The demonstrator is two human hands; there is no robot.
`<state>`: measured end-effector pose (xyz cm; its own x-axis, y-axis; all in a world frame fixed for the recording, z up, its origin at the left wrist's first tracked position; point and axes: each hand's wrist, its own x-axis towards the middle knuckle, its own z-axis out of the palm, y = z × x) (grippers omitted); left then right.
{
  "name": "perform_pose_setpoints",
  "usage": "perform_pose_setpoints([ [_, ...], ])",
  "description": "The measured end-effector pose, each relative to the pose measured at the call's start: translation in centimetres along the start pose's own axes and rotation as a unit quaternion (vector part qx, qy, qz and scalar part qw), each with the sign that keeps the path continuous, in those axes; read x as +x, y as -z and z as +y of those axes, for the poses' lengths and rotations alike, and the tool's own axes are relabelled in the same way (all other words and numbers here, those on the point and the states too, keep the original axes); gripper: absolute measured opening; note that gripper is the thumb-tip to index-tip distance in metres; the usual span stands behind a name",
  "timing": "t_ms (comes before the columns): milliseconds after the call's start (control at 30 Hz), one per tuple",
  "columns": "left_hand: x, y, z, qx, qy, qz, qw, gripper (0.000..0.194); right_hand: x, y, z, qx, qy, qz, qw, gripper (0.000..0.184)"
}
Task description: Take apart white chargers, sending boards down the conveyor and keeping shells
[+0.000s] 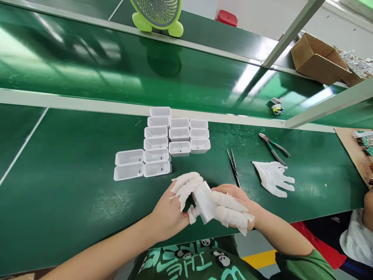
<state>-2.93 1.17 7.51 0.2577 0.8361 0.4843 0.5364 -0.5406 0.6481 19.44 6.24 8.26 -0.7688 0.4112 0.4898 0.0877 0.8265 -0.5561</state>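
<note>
Both my hands meet at the near edge of the green bench, fingers wrapped in white cloth finger covers. My left hand (175, 202) and my right hand (233, 208) are closed together on one white plastic housing (204, 200), held tilted between them. Just beyond, several identical open white housings (163, 146) lie in tight rows on the bench, apart from my hands.
Black tweezers (233, 167), a loose white glove (275, 178) and green-handled cutters (274, 147) lie to the right. A green desk fan (159, 17) stands on the conveyor belt (87, 66) behind. Cardboard boxes (317, 58) sit far right. Another person's arm (368, 206) shows at the right edge.
</note>
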Motion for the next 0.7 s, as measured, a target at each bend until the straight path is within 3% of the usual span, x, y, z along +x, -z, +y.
perform_pose_setpoints([
  [100,-0.3,0.0,-0.2,0.012,-0.003,-0.001,1.000,0.064,0.0,0.2,0.1,0.025,0.049,0.049,0.997,0.045],
  [467,-0.9,0.2,-0.1,-0.007,-0.023,0.034,0.999,0.064,-0.1,0.1,0.0,0.014,0.043,0.039,0.998,0.045],
  [700,-1.6,-0.1,-0.3,-0.055,-0.012,0.002,0.998,0.074,0.1,0.2,-0.4,-0.017,0.039,0.046,0.998,0.036],
])
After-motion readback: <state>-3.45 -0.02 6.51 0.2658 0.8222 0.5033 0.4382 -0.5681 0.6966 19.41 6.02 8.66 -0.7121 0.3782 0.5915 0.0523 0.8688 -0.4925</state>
